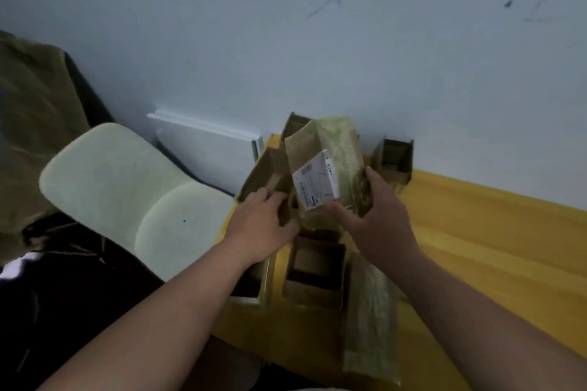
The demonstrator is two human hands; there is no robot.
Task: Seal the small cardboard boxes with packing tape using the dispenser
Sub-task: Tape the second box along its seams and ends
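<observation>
Brown cardboard fills my head view: a labelled box [320,168] is raised over the yellow desk [492,238]. My right hand [378,219] grasps its right edge with curled fingers; my left hand [263,219] holds its left flap. I see no dispenser. Open boxes [317,267] sit near me and by the far wall, so I judge sealing barely begun. One taped side looks glossy and crinkled.

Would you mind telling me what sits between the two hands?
In the head view, the labelled cardboard box sits between the left hand and right hand; both grip it.
</observation>
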